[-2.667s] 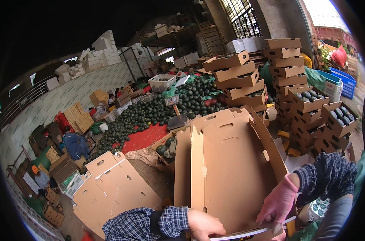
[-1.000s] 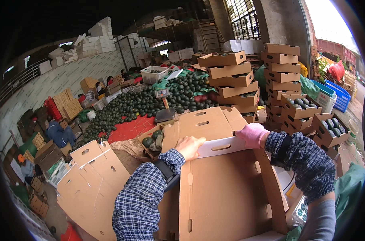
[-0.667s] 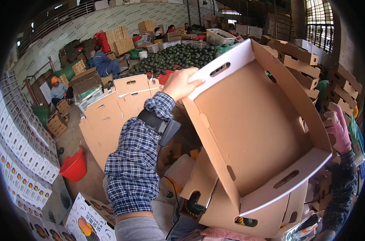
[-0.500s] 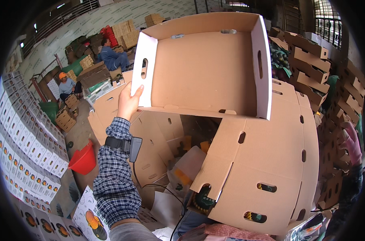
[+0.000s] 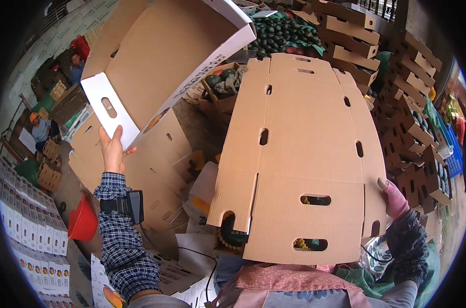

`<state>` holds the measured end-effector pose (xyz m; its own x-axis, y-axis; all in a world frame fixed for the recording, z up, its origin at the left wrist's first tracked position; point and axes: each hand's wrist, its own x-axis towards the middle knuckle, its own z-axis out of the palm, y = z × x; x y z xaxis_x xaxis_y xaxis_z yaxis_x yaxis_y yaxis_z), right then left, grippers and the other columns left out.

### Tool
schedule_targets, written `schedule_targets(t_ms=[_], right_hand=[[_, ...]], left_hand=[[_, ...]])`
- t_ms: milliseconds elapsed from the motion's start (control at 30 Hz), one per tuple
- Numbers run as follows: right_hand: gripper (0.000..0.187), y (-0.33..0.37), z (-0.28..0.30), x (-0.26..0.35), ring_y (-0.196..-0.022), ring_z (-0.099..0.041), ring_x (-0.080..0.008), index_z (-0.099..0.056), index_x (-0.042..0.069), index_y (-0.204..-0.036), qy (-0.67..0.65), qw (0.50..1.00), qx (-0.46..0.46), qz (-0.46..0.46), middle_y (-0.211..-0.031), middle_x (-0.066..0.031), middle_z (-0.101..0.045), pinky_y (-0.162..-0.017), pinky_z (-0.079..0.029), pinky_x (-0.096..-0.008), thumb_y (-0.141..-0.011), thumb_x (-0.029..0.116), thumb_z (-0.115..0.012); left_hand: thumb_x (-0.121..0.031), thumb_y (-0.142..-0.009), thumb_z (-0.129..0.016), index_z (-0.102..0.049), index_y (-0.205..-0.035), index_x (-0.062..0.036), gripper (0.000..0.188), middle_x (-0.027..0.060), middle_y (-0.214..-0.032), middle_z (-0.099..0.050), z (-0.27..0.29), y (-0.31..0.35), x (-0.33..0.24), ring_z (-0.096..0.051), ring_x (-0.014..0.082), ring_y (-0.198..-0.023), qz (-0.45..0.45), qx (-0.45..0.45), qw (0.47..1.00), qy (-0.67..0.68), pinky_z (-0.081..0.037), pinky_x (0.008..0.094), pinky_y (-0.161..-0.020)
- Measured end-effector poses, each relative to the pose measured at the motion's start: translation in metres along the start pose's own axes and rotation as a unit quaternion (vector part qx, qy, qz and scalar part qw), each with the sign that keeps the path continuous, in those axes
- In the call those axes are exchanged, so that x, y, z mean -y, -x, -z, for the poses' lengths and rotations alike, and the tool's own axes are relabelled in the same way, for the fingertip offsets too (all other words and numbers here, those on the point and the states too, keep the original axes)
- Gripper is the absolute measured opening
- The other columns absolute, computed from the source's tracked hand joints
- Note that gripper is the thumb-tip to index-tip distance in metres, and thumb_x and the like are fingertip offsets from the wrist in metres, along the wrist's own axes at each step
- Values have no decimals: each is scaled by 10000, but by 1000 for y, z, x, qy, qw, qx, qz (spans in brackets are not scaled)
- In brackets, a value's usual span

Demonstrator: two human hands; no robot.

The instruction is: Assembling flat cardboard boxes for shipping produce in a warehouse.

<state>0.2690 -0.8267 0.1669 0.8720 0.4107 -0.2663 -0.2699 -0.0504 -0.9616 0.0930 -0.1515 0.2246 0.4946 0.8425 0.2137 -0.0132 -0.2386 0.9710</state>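
Note:
My left hand (image 5: 112,149) pinches the lower corner of an open cardboard tray box (image 5: 161,54), white outside and brown inside, at its white end wall below the oval handle hole. The box hangs tilted in the air at the upper left. In front of me lies a large flat cardboard blank (image 5: 305,138) with fold lines and several oval holes. My right hand (image 5: 395,200), in a pink glove, grips the right edge of this blank, thumb on top; its other fingers are mostly hidden. Dark green and yellow items show through the near holes.
White printed boxes (image 5: 30,226) stand stacked at left beside a red basin (image 5: 83,219). More cardboard blanks (image 5: 166,169) lean behind my left hand. Dark green round produce (image 5: 281,36) is heaped at the back. Brown trays (image 5: 348,41) are stacked at right. Two people sit far left.
The tray box has swung left and tilted in my left hand. My right hand has come in from the far right onto the blank's edge. The view has turned right.

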Motion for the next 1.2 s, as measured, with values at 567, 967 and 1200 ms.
schedule_targets(t_ms=[567, 967, 1200], right_hand=[[461, -99, 39, 106, -941, -673, -197, -547, -22, -1269, 86, 995, -24, 45, -1107, -127, -667, -830, -561, -346, -897, 217, -678], [426, -236, 149, 136, -1140, -579, -266, -591, 60, -1222, 592, 789, -113, 116, -1196, -153, -627, -983, -448, -336, -926, 362, -646], [207, -102, -6, 189, -692, -585, -125, -599, 11, -1044, 425, 773, -135, 451, -763, -47, -621, -660, -494, -264, -958, 198, -621]], left_hand=[[-421, -995, -545, -360, -1464, -106, 595, 106, -1374, -502, -11, 2, 7, -526, 270, -1242, 51, 12, 978, 200, -509, 480, -943], [-446, -994, -542, -426, -1444, -28, 624, 91, -1387, -513, -20, 38, -32, -536, 198, -1221, 29, -27, 986, 159, -497, 344, -952], [-425, -990, -564, -463, -1390, -3, 590, 81, -1287, -565, -39, 44, -49, -580, 181, -1141, -40, 13, 972, 233, -528, 348, -909]])
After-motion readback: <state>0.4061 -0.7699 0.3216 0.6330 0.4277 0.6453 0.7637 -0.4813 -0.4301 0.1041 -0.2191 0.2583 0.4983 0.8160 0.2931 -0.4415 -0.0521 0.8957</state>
